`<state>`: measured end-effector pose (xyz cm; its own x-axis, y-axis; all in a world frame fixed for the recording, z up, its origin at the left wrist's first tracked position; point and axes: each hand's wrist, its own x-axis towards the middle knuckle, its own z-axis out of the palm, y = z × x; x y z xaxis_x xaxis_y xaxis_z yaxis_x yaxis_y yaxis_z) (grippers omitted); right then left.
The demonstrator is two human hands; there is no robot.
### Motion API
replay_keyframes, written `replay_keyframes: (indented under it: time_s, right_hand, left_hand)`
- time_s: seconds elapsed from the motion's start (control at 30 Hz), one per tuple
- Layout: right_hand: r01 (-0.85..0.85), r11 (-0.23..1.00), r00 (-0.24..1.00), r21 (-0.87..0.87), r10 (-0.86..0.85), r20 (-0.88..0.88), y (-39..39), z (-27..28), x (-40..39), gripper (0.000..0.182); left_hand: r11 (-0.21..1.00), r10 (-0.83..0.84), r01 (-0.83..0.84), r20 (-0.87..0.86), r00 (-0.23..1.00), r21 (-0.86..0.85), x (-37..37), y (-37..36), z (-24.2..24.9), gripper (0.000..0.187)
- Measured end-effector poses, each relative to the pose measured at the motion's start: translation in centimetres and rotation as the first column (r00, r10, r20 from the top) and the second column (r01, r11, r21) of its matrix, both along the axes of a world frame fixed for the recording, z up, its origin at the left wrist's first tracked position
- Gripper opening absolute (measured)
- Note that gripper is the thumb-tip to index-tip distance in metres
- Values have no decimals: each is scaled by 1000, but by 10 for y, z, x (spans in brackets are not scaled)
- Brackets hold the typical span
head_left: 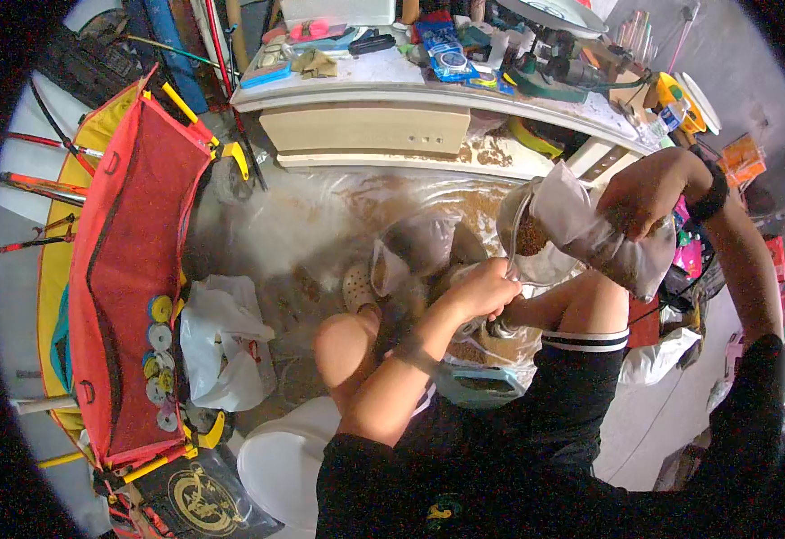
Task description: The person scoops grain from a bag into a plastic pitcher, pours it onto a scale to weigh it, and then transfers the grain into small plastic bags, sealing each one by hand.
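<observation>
Brown granular material shows in the mouth of a translucent plastic bag, raised at the right of my lap. My right hand grips the bag's far end from above. Fingers of my left hand are closed around a thin rim or handle just below the bag's mouth; what it belongs to is partly hidden. Between my legs is a light blue container with brown material near it. Another clear bag lies on the floor beyond my left hand.
Red open bag with yellow poles at left, white plastic bag beside it, white bucket at my left side. Ahead, a cluttered table stands over a beige drawer-like panel. Brown material is scattered on the plastic-covered floor.
</observation>
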<state>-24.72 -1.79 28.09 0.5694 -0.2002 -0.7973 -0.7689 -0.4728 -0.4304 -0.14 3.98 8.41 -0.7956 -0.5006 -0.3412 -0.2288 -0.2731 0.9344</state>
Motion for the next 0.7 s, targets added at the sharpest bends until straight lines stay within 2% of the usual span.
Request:
replay_keyframes:
  time_s: [0.13, 0.23, 0.3, 0.33, 0.43, 0.47, 0.53, 0.57, 0.6, 0.67, 0.7]
  right_hand:
    - [61, 998, 997, -30, -62, -44, 5, 1, -8, 46]
    - [115, 993, 993, 18, -116, 18, 9, -2, -13, 45]
    - [239, 971, 971, 29, -239, -11, 11, -4, -13, 40]
    - [233, 972, 972, 30, -233, -6, 14, -3, -11, 40]
    - [444, 889, 881, -108, -412, 232, 36, -10, -7, 28]
    - [442, 890, 881, -109, -409, 237, 39, -19, -6, 28]
    - [517, 806, 849, -288, -438, 296, 47, -38, -7, 25]
    - [588, 722, 801, -365, -458, 385, 57, -48, -2, 25]
    - [590, 719, 799, -367, -457, 390, 60, -58, 0, 25]
    - [571, 578, 820, -583, -418, 391, 63, -81, 3, 29]
    - [647, 517, 761, -560, -472, 444, 66, -91, 6, 32]
  left_hand:
    - [999, -6, 8, -35, 999, 54, 2, 0, -1, 19]
    - [998, -21, 24, -48, 999, 64, 2, -2, -4, 19]
    - [996, -10, 13, -37, 999, 85, 3, -3, -4, 18]
    - [994, 4, -1, -26, 1000, 105, 5, -5, -3, 18]
    - [992, 20, -14, -43, 999, 126, 13, -11, 0, 17]
    - [992, 22, -17, -39, 999, 124, 16, -12, 3, 17]
    - [987, 76, -75, -6, 997, 146, 23, -16, 8, 17]
    - [983, 105, -102, -7, 994, 155, 25, -17, 5, 17]
    - [983, 103, -101, -4, 995, 150, 26, -19, 2, 17]
    - [986, 108, -106, -11, 994, 125, 29, -20, -4, 17]
    - [987, 107, -105, -7, 994, 123, 29, -20, -4, 17]
